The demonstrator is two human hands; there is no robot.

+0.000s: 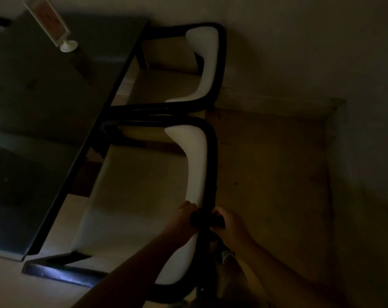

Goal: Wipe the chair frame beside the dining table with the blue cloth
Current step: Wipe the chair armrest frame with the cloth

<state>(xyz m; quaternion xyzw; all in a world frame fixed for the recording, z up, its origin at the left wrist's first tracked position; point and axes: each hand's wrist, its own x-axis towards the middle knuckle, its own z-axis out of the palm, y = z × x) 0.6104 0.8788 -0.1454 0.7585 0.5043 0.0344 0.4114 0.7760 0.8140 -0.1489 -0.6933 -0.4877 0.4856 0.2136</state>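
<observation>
The room is very dim. The near chair has a black curved frame [212, 152] around a white padded back [194, 165] and a pale seat. A dark cloth [205, 220], its blue colour not discernible in this light, is wrapped over the frame's back rail. My left hand [183, 221] grips the cloth from the seat side. My right hand [231, 224] grips its other end from the outer side. Both hands sit on the rail at the chair's lower back.
A dark glossy dining table [55, 121] fills the left. A second matching chair [211, 63] stands beyond the near one. A white-based sign holder [64, 41] stands on the table. Tiled floor [277, 174] and a wall lie to the right. A foot [228, 256] shows below the hands.
</observation>
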